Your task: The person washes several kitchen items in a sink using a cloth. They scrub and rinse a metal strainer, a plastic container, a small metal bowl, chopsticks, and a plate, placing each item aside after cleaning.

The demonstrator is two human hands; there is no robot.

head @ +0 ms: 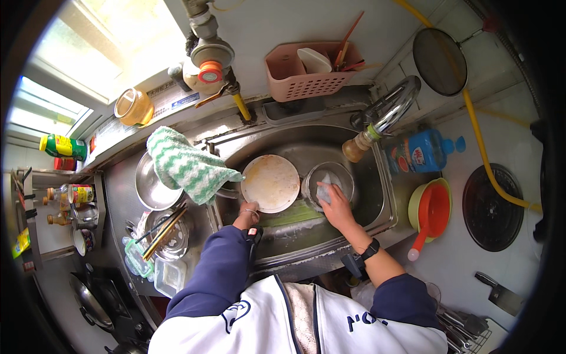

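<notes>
My left hand (249, 213) grips the near rim of a round white plate (270, 183), which has yellowish residue on its face and is held in the steel sink (283, 241). In my right hand (334, 204) is a whitish cloth or scouring pad (326, 186), over a round metal bowl (349, 175) in the sink's right part. A long green strip (292, 217), perhaps a vegetable leaf, lies on the sink bottom below the plate. The chrome faucet (400, 99) reaches over the bowl from the upper right.
Left of the sink are a green-and-white towel (190, 166), a steel bowl (154, 194), chopsticks (166, 232) on a glass bowl and plastic containers (170, 276). A pink basket (309, 84) hangs behind. To the right stand a blue detergent bottle (420, 151) and a red ladle (431, 221) in a green basin.
</notes>
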